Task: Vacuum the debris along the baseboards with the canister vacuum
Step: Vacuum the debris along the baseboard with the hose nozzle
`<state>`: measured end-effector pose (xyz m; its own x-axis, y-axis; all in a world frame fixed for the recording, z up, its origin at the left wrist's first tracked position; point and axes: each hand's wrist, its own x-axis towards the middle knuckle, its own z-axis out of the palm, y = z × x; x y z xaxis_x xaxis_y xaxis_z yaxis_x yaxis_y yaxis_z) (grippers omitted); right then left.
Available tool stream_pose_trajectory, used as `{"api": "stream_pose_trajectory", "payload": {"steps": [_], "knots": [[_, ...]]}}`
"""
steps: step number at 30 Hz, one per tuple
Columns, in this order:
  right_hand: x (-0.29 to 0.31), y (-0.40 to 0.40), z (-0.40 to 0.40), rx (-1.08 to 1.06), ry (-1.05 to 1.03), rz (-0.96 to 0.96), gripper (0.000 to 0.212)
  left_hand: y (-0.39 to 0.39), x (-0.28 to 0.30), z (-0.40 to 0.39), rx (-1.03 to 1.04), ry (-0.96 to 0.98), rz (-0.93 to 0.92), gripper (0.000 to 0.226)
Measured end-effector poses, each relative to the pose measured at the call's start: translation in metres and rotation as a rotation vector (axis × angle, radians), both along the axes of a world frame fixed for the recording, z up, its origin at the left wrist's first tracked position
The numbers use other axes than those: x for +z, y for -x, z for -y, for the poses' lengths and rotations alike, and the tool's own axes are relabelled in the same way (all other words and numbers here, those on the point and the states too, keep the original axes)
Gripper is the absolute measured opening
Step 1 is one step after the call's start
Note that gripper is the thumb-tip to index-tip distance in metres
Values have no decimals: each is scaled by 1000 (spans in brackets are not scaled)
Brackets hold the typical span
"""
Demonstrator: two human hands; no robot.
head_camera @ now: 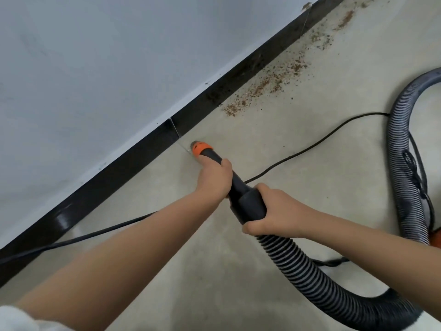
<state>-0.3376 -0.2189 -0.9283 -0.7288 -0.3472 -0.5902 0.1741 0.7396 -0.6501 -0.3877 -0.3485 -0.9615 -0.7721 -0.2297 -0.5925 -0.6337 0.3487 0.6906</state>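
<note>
— Both forearms fill the near view. What's each hand doing?

— Right hand (pixel 278 212) is wrapped round the hose cuff (pixel 250 203); left hand (pixel 214 177) grips the nozzle (pixel 202 150) further forward, so it's the nearer one to the work.

— And the debris (pixel 269 83)?

— Ahead and to the right of the orange tip, strewn along the black baseboard (pixel 133 161) — well apart from it. The nozzle's long axis points at the skirting, so I'd judge the tip must slide rightward along it.
</note>
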Motion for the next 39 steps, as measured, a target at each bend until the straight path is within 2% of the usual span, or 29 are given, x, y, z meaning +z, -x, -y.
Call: {"api": "stream_pose_trajectory", "payload": {"steps": [8, 20, 31, 39], "knots": [[-5, -26, 5, 57, -8, 20, 48, -33, -7, 10, 12, 70, 8, 62], [-25, 18, 26, -91, 49, -47, 53, 29, -9, 15, -108, 164, -63, 57], [-30, -43, -13, -426, 31, -6, 53, 10, -6, -42, -563, 82, -55, 64], [-13, -70, -39, -539, -16, 31, 51, -11, -4, -84, -603, 9, -60, 63]]}}
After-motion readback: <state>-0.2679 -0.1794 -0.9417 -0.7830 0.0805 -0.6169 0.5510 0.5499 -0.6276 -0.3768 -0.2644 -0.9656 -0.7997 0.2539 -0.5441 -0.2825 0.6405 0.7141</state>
